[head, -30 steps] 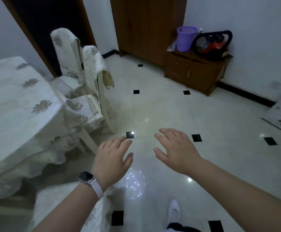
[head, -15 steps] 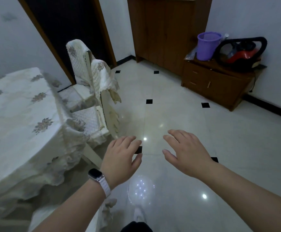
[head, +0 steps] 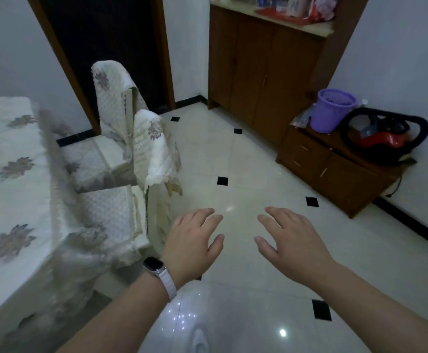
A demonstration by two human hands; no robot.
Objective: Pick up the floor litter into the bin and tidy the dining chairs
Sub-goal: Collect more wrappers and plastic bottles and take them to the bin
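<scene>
left hand (head: 195, 242), right hand (head: 293, 242): fingers spread, holding nothing | poised by nearest chair (head: 154, 142) at tabletop (head: 9, 189) edge, likely to straighten it

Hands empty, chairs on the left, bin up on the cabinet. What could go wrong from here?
1. The cover on the near chair hangs loose off its back; gripping there, the left hand may pull fabric, not the chair.
2. The purple bin sits beside the vacuum cleaner on the low cabinet; lifting it could catch the hose.
3. The glossy floor may be slippery.
</scene>
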